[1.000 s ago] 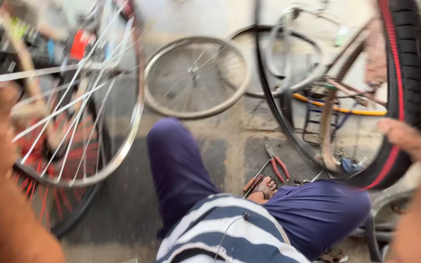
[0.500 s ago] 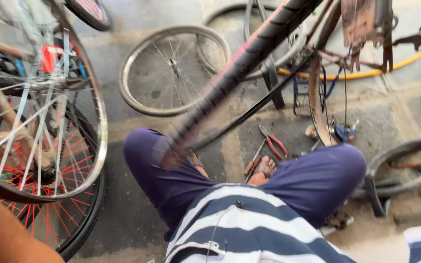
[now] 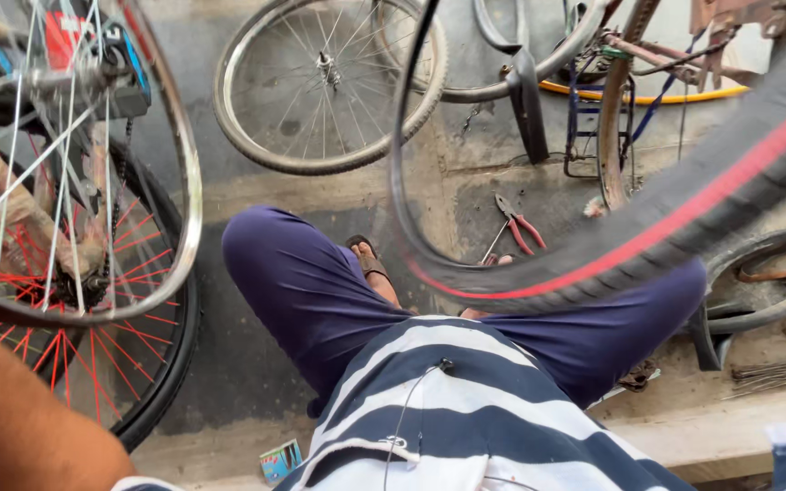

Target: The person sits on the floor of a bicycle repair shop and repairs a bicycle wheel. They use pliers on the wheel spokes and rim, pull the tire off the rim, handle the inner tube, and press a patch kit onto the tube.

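Observation:
A black tyre with a red stripe (image 3: 684, 227) sweeps, blurred, from the upper right down across my knees; its thin inner edge (image 3: 402, 182) curves up in front of me. At the left stands a bare silver rim with spokes (image 3: 188, 182), close to my left forearm (image 3: 11, 427). That forearm enters from the lower left, and its hand is out of frame. My right hand is not visible. I sit in dark blue trousers (image 3: 302, 291) and a striped shirt, one sandalled foot (image 3: 370, 264) on the ground.
Behind the silver rim is a wheel with red spokes and a black tyre (image 3: 138, 364). A loose spoked wheel (image 3: 320, 91) lies ahead, red-handled pliers (image 3: 520, 227) near my feet. Bicycle frame parts and a yellow rim (image 3: 648, 94) stand at the back, with another tyre (image 3: 775, 273) and a spoke bundle (image 3: 775, 373) at right.
The red-striped tyre has swung from upright at the right to lying across my lap. Both hands, seen at the edges a second ago, have left the view.

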